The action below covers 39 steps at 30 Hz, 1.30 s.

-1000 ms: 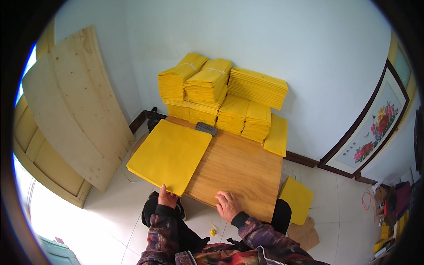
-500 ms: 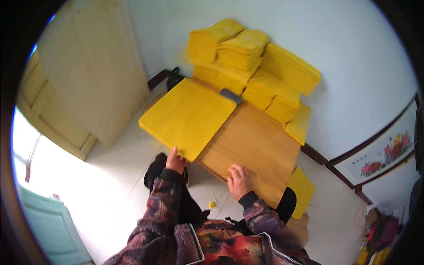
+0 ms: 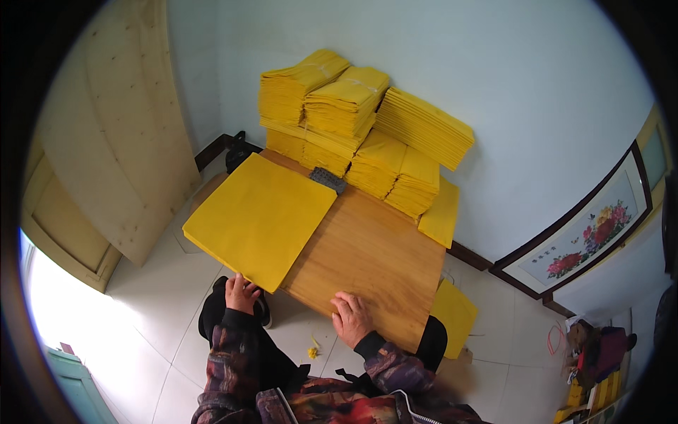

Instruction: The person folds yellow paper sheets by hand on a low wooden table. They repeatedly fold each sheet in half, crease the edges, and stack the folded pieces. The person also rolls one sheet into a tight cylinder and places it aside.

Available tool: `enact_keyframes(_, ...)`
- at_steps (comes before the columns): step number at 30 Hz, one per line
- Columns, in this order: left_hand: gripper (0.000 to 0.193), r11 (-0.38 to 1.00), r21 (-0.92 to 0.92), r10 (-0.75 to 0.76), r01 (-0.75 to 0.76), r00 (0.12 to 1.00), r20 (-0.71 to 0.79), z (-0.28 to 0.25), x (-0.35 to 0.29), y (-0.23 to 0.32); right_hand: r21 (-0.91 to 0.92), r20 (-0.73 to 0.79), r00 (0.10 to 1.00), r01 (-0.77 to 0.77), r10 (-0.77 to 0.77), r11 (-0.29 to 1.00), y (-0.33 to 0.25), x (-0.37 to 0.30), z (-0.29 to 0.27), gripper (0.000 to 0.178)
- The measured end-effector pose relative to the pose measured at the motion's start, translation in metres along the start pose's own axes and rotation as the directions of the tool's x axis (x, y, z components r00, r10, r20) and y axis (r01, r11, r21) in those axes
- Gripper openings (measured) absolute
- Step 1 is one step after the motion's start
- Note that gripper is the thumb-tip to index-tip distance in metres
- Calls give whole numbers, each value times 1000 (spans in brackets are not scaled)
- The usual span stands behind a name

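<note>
A pile of flat yellow sheets (image 3: 261, 215), paper or thin cloth, lies squared on the left part of a wooden tabletop (image 3: 374, 247). At its near edge is my left hand (image 3: 241, 295), fingers apart and fingertips touching the edge. My right hand (image 3: 353, 321) rests on the bare wood by the near edge, fingers loosely bent and slightly spread, nothing under them that I can see. A dark grey block (image 3: 328, 179) sits against the pile's far right corner.
Tied yellow bundles (image 3: 339, 106) are heaped at the table's far side by the wall. More yellow sheets (image 3: 453, 311) show below the right end. A yellow scrap (image 3: 313, 351) lies on the tiled floor. Wooden boards (image 3: 113, 120) lean at left, a framed flower picture (image 3: 586, 233) at right.
The view has shifted, so the table, pile and bundles appear lower and farther left. Both hands keep about the same places, the left at the pile's edge and the right on the wood.
</note>
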State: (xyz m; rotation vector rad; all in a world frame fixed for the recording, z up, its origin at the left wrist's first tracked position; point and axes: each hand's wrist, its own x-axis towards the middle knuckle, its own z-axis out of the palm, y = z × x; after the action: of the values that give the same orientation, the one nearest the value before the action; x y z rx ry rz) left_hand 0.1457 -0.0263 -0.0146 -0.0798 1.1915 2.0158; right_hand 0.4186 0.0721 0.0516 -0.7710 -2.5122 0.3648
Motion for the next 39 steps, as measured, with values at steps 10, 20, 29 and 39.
enact_keyframes(10,21,13,584,410,-811,537,737,118,-51,66,35,13,999,-33,33,999,-6,2,-6,33)
enact_keyframes(20,56,-367,290,43,-884,295,954,387,86,19,148,-3,1000,-14,15,989,2,1,-10,31)
enact_keyframes(29,63,-635,303,-134,-711,488,862,434,111,9,233,0,1000,-3,3,973,4,0,-13,34)
enact_keyframes(39,62,-699,268,-103,-663,464,880,442,116,7,282,-34,999,5,5,959,6,4,-20,29)
